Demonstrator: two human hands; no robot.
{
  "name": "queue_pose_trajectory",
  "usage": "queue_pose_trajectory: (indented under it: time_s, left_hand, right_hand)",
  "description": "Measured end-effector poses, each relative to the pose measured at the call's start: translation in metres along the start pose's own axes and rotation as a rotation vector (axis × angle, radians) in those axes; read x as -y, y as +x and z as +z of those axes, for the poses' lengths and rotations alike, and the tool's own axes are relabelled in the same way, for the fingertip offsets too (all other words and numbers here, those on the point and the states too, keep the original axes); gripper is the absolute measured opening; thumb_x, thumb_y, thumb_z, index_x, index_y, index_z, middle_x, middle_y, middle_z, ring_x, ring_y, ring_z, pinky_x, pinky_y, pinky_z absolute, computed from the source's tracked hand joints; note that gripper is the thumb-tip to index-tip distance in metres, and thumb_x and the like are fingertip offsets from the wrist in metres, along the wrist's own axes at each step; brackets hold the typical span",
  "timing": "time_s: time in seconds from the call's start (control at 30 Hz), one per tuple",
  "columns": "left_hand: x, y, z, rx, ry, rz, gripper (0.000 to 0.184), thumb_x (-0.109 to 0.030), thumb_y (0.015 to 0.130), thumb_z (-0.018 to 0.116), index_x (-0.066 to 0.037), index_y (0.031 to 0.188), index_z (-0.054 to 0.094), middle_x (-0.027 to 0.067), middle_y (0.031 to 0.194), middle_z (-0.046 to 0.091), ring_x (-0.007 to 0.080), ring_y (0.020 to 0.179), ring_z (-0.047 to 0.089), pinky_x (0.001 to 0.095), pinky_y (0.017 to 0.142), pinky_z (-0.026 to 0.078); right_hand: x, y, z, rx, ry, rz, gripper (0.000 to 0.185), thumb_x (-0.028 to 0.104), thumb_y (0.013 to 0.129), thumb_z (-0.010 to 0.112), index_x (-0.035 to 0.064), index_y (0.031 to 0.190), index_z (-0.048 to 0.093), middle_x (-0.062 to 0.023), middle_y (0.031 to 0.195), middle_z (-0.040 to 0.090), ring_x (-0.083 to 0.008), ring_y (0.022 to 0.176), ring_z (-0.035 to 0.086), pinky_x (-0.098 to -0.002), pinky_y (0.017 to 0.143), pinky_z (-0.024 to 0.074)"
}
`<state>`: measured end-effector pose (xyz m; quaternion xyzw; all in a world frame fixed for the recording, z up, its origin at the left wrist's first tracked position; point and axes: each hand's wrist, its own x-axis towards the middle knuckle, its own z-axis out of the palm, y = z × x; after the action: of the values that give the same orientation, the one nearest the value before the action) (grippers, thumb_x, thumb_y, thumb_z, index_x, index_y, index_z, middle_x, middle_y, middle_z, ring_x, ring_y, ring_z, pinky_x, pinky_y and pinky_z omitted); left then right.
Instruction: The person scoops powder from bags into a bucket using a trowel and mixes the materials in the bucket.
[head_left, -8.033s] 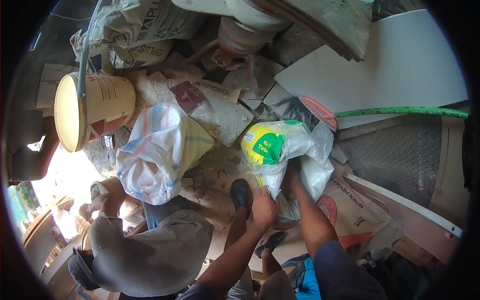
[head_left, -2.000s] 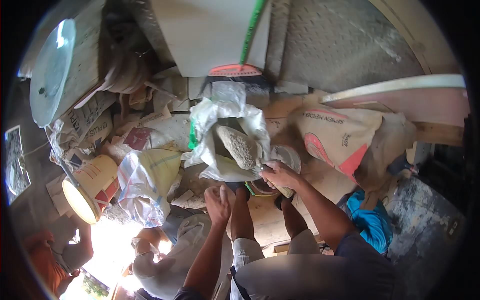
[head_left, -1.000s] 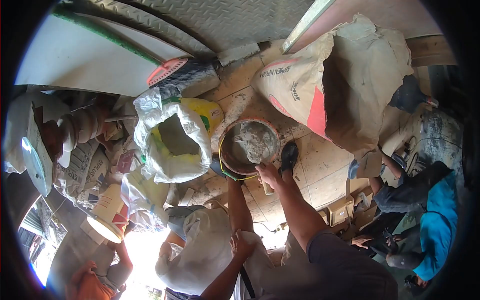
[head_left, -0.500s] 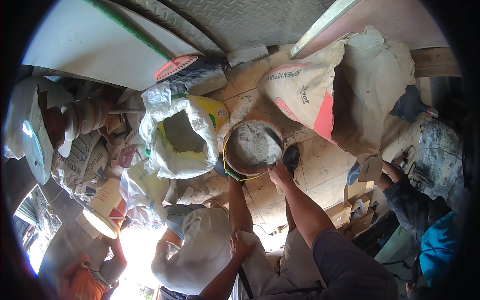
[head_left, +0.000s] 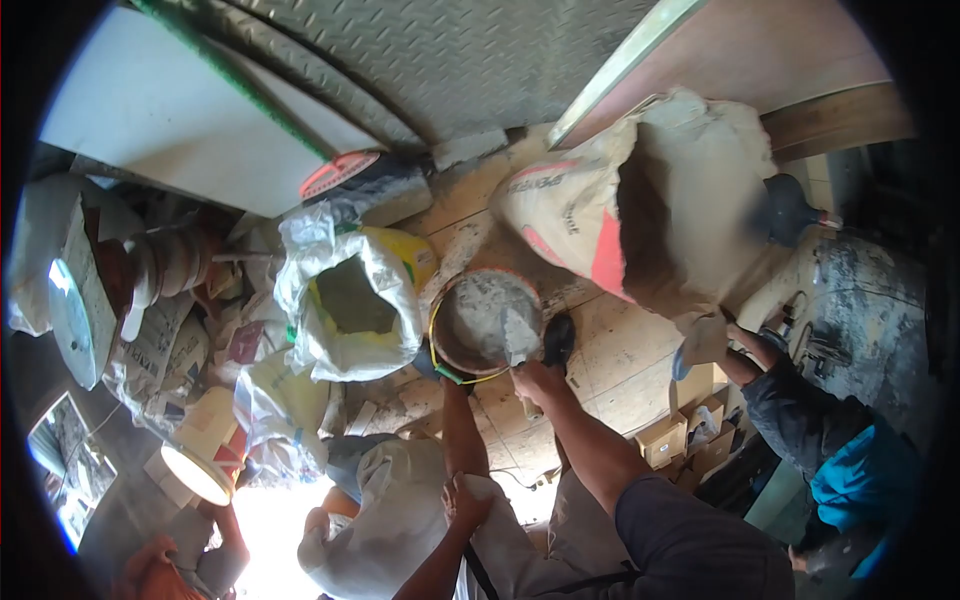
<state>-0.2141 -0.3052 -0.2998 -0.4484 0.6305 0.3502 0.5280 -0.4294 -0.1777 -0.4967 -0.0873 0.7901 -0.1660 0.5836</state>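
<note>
A round bucket (head_left: 447, 330) with an orange rim stands on the floor before me, with grey cement powder or mix (head_left: 490, 310) inside. Its wire handle with a green grip (head_left: 447, 372) hangs on the near-left side. My right hand (head_left: 540, 385) is closed around the handle of a trowel (head_left: 518, 335), whose blade reaches into the grey material. Resting on my left knee, my left hand (head_left: 468, 500) has its fingers loosely laid over the trouser cloth and holds no object.
Left of the bucket stands a white-lined yellow pail (head_left: 350, 360) with grey material. An opened cement sack (head_left: 580, 215) leans at the right; beside it crouches another person in a blue top (head_left: 865, 470). Small cardboard boxes (head_left: 662, 440) lie nearer. A fan rake (head_left: 340, 172) rests behind.
The view has shifted, so the bucket appears lower and further left. The trowel blade now shows more distinctly in the grey material. My left hand stays on the knee.
</note>
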Motion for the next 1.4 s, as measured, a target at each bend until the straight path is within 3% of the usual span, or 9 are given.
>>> queue_pose_trajectory:
  time_s: [0.13,0.37,0.43,0.53,0.63,0.7,1.0,1.1,1.4]
  left_hand:
    - [-0.006,-0.002,-0.019,-0.035,0.028,0.031,0.094,-0.04,0.066,0.075,-0.011,0.14,0.024,0.0192,0.138,0.032,0.0379,0.127,0.033,0.0448,0.104,0.035]
    - [-0.007,-0.007,-0.068,-0.199,0.047,0.149,0.088,-0.039,0.07,0.073,-0.005,0.138,0.027,0.0223,0.132,0.038,0.0397,0.126,0.035,0.0458,0.104,0.032]
    - [-0.015,-0.008,-0.078,-0.228,0.094,0.175,0.087,-0.039,0.071,0.072,-0.002,0.136,0.029,0.0235,0.131,0.039,0.0404,0.125,0.035,0.0462,0.104,0.032]
    - [-0.03,-0.011,-0.081,-0.328,0.071,0.203,0.087,-0.041,0.071,0.072,0.004,0.134,0.031,0.0266,0.132,0.038,0.0414,0.126,0.034,0.0464,0.105,0.03]
    - [-0.065,-0.017,-0.08,-0.331,0.037,0.239,0.088,-0.043,0.073,0.071,0.006,0.134,0.03,0.0298,0.134,0.036,0.0427,0.127,0.033,0.047,0.107,0.028]
    - [-0.107,-0.024,-0.077,-0.347,-0.133,0.249,0.088,-0.045,0.074,0.069,0.006,0.135,0.03,0.032,0.134,0.035,0.043,0.128,0.032,0.0465,0.108,0.025]
    - [-0.235,-0.044,-0.01,-0.45,-0.242,0.418,0.061,-0.025,0.078,0.07,0.0,0.125,0.04,0.0225,0.114,0.052,0.0364,0.104,0.053,0.0453,0.09,0.042]
    - [-0.25,-0.059,-0.005,-0.414,-0.267,0.362,0.06,-0.025,0.079,0.068,0.0,0.126,0.04,0.0223,0.116,0.051,0.0351,0.104,0.054,0.044,0.092,0.042]
    - [-0.243,-0.067,-0.023,-0.483,-0.245,0.314,0.062,-0.028,0.077,0.069,0.0,0.124,0.041,0.0215,0.107,0.053,0.0349,0.097,0.055,0.0455,0.084,0.043]
  right_hand:
    - [0.023,-0.049,-0.049,-0.037,-0.805,-0.303,0.028,0.019,0.073,0.064,0.0021,0.095,0.058,-0.0174,0.073,0.063,-0.0314,0.072,0.064,-0.0428,0.059,0.0498]
    - [0.069,-0.204,-0.171,-0.211,-0.387,-0.379,0.03,0.027,0.085,0.057,-0.0018,0.094,0.056,-0.0253,0.079,0.061,-0.0369,0.079,0.063,-0.043,0.069,0.0493]
    - [0.117,-0.268,-0.236,-0.2,0.148,-0.002,0.04,0.034,0.085,0.057,-0.005,0.094,0.053,-0.0288,0.086,0.061,-0.042,0.084,0.061,-0.0463,0.073,0.0481]
    - [0.107,-0.298,-0.299,-0.248,0.117,0.091,0.042,0.031,0.084,0.055,-0.0082,0.1,0.05,-0.0312,0.088,0.061,-0.0437,0.087,0.06,-0.0479,0.076,0.0472]
    - [0.064,-0.265,-0.344,-0.305,0.033,0.157,0.039,0.029,0.084,0.053,-0.0064,0.099,0.054,-0.0293,0.088,0.062,-0.0406,0.084,0.062,-0.0468,0.075,0.0489]
    - [-0.014,-0.18,-0.355,-0.275,-0.834,-0.3,0.03,0.024,0.086,0.05,-0.0027,0.088,0.063,-0.0205,0.084,0.065,-0.0317,0.077,0.066,-0.0446,0.07,0.0523]
    - [-0.085,0.076,-0.303,-0.53,-0.183,0.245,0.026,0.019,0.085,0.049,0.0031,0.092,0.068,-0.0191,0.097,0.066,-0.0341,0.096,0.064,-0.044,0.078,0.0528]
    - [-0.099,0.081,-0.316,-0.087,-0.277,0.152,0.03,0.018,0.085,0.048,0.0017,0.104,0.064,-0.0194,0.1,0.065,-0.0338,0.096,0.063,-0.0443,0.079,0.0527]
    - [0.006,-0.04,-0.328,-0.365,-0.179,0.338,0.032,0.015,0.085,0.045,-0.0111,0.095,0.061,-0.0272,0.096,0.063,-0.0364,0.094,0.063,-0.0455,0.082,0.0511]
